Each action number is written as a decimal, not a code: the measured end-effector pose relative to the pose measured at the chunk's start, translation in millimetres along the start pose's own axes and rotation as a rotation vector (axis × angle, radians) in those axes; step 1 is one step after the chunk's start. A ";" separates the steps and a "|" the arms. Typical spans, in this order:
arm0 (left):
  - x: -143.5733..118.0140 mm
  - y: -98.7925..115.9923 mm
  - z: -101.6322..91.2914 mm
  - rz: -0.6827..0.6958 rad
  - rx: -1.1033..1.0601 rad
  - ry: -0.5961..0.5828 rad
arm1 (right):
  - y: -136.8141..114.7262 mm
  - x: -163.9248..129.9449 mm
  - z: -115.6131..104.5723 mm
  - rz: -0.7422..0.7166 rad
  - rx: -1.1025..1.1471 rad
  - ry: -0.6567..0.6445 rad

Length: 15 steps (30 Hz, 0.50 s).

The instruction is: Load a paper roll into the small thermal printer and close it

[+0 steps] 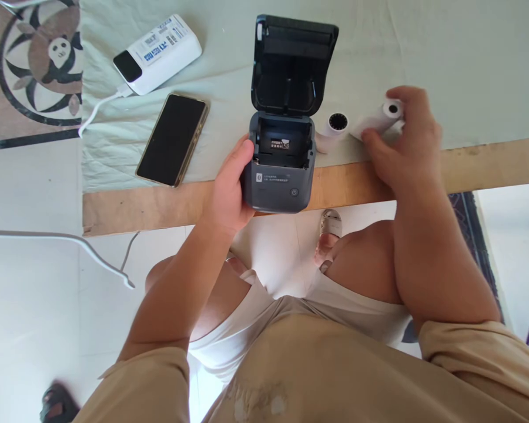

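At the far left of the tabletop [379, 176], on a pale cloth [445, 53], a white power bank [157, 54] lies with a white cable [97, 108] running off its lower end toward the left edge. Just right of it and a little nearer lies a dark phone [173, 139], face up and tilted. Next comes the left hand [229, 188], curled around the left side of a small grey printer [282, 158], thumb against its upper left corner, fingers hidden behind the body. The printer sits at the near edge of the tabletop with its black lid [291, 64] swung up and back, the paper bay open. Just right of the printer lies a white paper roll [332, 129], its dark core facing up, touching nothing but the cloth. Farther right, the right hand [405, 141] is closed over a second roll [385, 117], fingers on top and thumb beneath, lying on the cloth.
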State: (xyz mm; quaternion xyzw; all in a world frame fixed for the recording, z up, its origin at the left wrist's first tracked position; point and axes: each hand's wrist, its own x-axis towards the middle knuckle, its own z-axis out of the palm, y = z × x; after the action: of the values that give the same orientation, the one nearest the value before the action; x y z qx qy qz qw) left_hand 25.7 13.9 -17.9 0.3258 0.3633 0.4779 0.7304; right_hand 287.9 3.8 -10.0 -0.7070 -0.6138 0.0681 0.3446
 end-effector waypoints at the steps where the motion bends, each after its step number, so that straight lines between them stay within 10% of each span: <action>1: 0.3 0.1 0.1 0.011 -0.003 -0.011 | -3.5 -1.9 -0.1 -0.070 0.008 0.067; 7: 0.3 1.4 2.5 0.007 -0.029 -0.018 | -37.2 -20.0 28.7 -0.374 0.252 0.096; 15: -0.2 1.0 -1.0 0.014 -0.018 0.045 | -41.4 -12.6 57.2 -0.136 0.149 -0.172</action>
State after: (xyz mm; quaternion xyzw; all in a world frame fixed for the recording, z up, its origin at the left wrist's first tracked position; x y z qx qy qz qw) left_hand 24.4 14.2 -17.6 0.3111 0.3730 0.4933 0.7216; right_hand 221.2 15.8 -33.5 -0.6277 -0.6809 0.1501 0.3462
